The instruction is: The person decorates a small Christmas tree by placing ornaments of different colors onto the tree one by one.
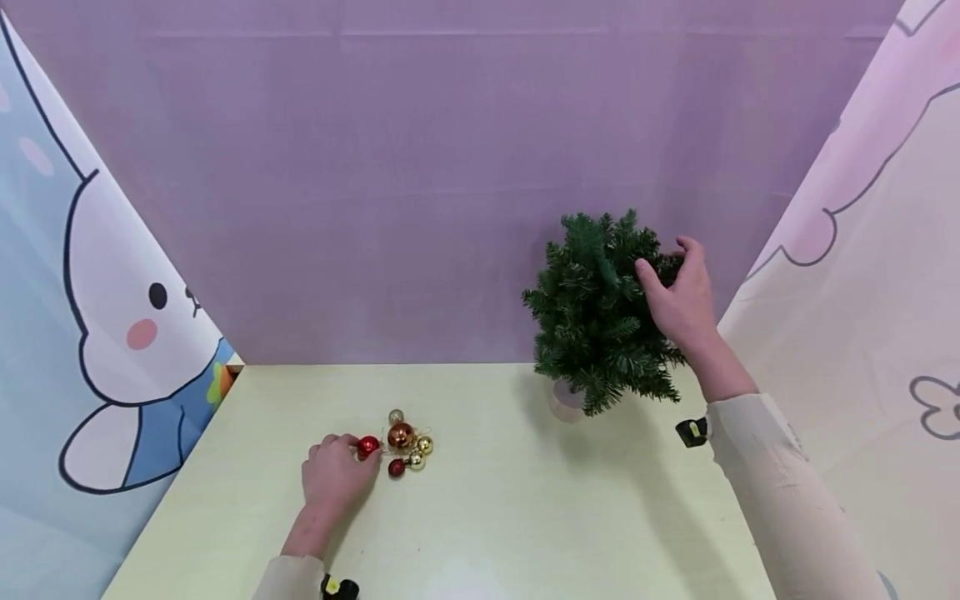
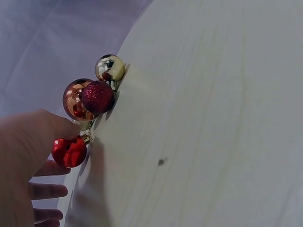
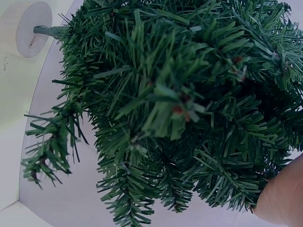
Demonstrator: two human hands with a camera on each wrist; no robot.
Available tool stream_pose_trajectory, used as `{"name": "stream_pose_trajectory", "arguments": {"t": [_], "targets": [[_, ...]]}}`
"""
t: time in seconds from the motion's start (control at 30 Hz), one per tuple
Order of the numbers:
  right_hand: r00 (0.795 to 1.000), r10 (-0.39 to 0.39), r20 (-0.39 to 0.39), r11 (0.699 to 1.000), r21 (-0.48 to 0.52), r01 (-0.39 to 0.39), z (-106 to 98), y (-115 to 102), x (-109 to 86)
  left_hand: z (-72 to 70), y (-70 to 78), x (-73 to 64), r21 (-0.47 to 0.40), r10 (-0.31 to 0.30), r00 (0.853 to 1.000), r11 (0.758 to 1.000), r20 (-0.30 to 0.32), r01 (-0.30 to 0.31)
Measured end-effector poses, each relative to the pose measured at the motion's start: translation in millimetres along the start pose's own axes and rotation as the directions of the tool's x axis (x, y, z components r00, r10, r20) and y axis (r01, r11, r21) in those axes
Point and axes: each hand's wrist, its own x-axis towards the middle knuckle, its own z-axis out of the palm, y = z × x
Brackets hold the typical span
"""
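Observation:
On the table's left side my left hand (image 1: 337, 475) pinches a shiny red Christmas bauble (image 1: 368, 447) between thumb and fingers. In the left wrist view the thumb lies at the top of this red bauble (image 2: 69, 152). Close beside it sit a copper bauble (image 1: 401, 435), a dark red glittery one (image 1: 396, 468) and several small gold ones (image 1: 424, 445). My right hand (image 1: 681, 300) holds the upper right branches of a small green artificial Christmas tree (image 1: 600, 325), thumb and fingers curved round them. Foliage covers part of those fingers. The right wrist view shows the thumb (image 3: 284, 196) against the needles.
The tree's pale round base (image 1: 566, 402) stands on the light wooden table (image 1: 480, 517) near its back edge. A purple cloth (image 1: 420, 183) hangs behind, with printed cloths at the left (image 1: 112, 292) and right (image 1: 885, 317).

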Motion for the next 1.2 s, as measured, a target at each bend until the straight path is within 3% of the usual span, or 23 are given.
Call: {"name": "stream_pose_trajectory", "arguments": {"t": [0.23, 0.47, 0.67, 0.77, 1.03, 1.2], "targets": [[1.000, -0.020, -0.013, 1.000, 0.008, 0.020, 0.2, 0.9, 0.3, -9.3, 0.8, -1.3, -0.063, -0.016, 1.000, 0.998, 0.018, 0.017], [0.997, -0.078, 0.008, 0.997, -0.028, 0.078, 3.0, 3.4, 2.8, -22.9, 5.6, 2.1, -0.170, -0.001, 1.000, 0.985, -0.009, -0.001], [0.995, -0.101, 0.011, 0.992, -0.074, 0.101, 1.7, 5.7, 3.5, -33.0, 16.5, 4.2, -0.253, -0.011, 0.997, 0.967, 0.080, 0.031], [0.995, -0.088, 0.041, 0.992, -0.085, 0.091, 1.3, 3.5, 3.5, -39.4, 22.6, 3.5, -0.283, -0.012, 0.996, 0.958, 0.086, 0.036], [0.995, -0.073, 0.074, 0.993, -0.088, 0.080, -0.5, -0.3, 6.6, -51.2, 40.1, 9.5, -0.332, 0.031, 0.997, 0.943, 0.074, -0.005], [0.994, -0.082, 0.078, 0.993, -0.073, 0.088, -1.8, 1.3, 9.7, -55.2, 55.0, 17.4, -0.394, 0.094, 0.991, 0.918, 0.094, -0.049]]}}
